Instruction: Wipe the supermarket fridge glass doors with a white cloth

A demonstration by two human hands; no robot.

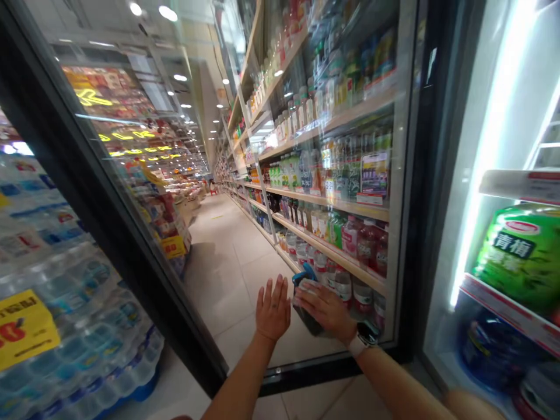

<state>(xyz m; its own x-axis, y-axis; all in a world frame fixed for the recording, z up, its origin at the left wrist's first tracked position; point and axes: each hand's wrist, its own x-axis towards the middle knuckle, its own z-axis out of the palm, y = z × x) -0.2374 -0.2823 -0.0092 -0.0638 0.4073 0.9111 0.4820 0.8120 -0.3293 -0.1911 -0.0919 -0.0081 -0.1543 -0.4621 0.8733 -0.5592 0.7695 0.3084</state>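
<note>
My left hand [273, 309] is up in front of the glass door [236, 256]. Its palm faces the glass and its fingers are straight; it seems to lie flat on the pane. To its right, my right hand [326, 309] reaches toward the same pane with stretched fingers pointing left. A watch [366, 333] with a light strap sits on that wrist. A dark object with a blue top [304, 273] shows behind or beside the right fingers; I cannot tell its kind or whether the hand touches it.
A black frame [131, 221] borders the tilted door. Beyond the glass, shelves of bottled drinks [345, 233] line an aisle [219, 245]. Wrapped water bottles [79, 326] are stacked at left. A lit cooler at right holds a green drink package [520, 251] on a shelf.
</note>
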